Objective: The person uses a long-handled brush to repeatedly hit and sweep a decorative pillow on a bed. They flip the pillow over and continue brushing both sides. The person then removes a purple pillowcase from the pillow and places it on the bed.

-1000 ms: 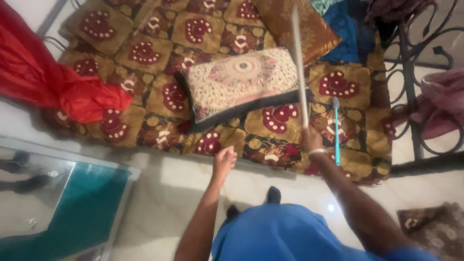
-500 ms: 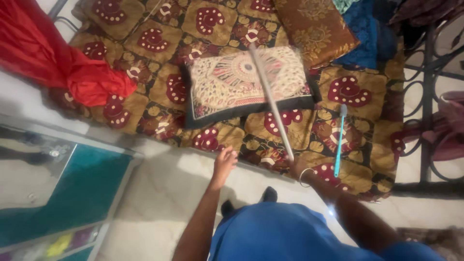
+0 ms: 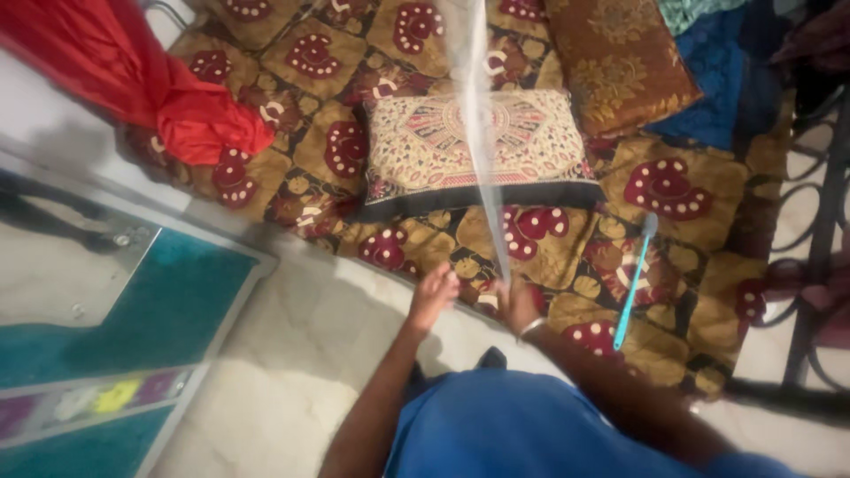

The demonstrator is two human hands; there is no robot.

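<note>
The right hand (image 3: pixel 518 305) is clamped around the lower end of a long pale stick (image 3: pixel 482 150), which rises from the grip across the patterned pillow (image 3: pixel 478 150) and shows only as a blurred streak, so its far end cannot be made out. The left hand (image 3: pixel 434 292) hangs just beside the right one, fingers loosely curled and holding nothing, at the edge of the bed (image 3: pixel 567 265) with its brown-and-red quilt. The pillow lies flat near the middle of the quilt, a brown cushion (image 3: pixel 620 62) behind it, a red cloth (image 3: pixel 168 97) bunched at the far left corner, and a thin teal brush (image 3: pixel 633 279) lying on the quilt to the right of the hands. The blur suggests a fast swing, and that is where the risk sits: gripped with one hand only at the very end, the stick could twist or slip free. A stroke that lands off the pillow might flick the teal brush off the bed, or catch the black iron frame (image 3: pixel 823 204) at the right. The idle left hand is close to the stick's path near the grip and could be clipped. A glass-topped surface (image 3: pixel 133 292) stands near on the left, within reach of a wide backswing, and looks the costliest thing to hit.
</note>
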